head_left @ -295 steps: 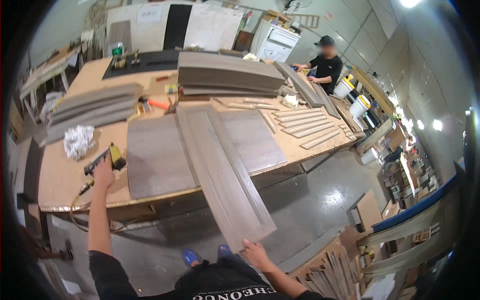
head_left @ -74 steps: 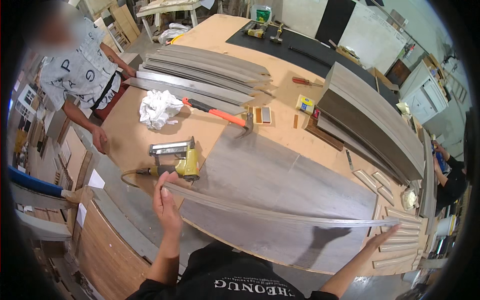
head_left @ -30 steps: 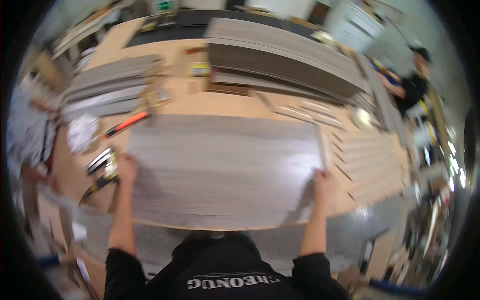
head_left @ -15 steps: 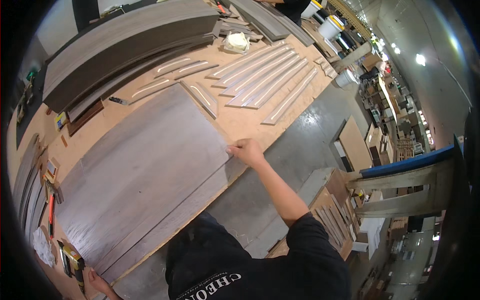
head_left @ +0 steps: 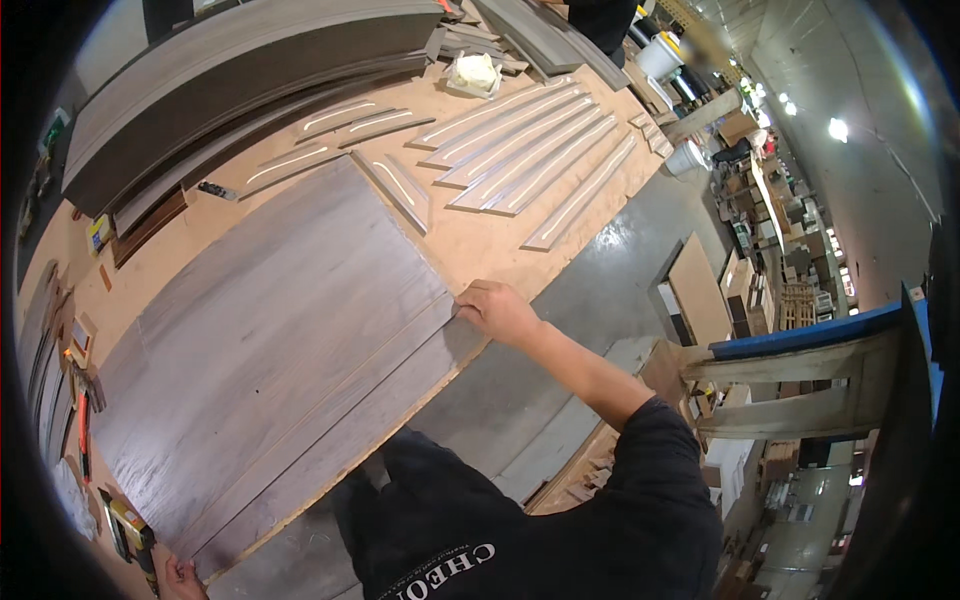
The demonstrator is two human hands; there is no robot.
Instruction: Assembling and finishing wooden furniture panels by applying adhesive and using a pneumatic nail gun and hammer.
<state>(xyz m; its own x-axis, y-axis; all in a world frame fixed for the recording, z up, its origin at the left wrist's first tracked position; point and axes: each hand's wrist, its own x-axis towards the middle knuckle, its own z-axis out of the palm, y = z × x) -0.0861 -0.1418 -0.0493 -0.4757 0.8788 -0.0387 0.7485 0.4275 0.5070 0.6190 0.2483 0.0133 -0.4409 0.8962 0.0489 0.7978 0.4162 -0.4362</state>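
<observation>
A broad grey wood panel lies on the workbench in front of me. Along its near edge runs a long, narrow grey wood strip. My right hand is closed on the strip's right end, with thumb and fingers pinched at the corner. At the opposite end, low on the left, my left hand has its fingers curled at the strip's tip; part of that hand is cut off by the dark rim. Close to it lies a yellow and black nail gun.
Beyond the panel lie several mitred trim pieces with white glue lines. A tall stack of grey boards stands at the back left, a white tub beside it. An orange-handled tool rests left. Concrete floor borders the bench.
The strip has shifted slightly away from the bench edge toward the panel, a seam now showing along it. My left hand has come in onto the strip's end. The view has swung a little.
</observation>
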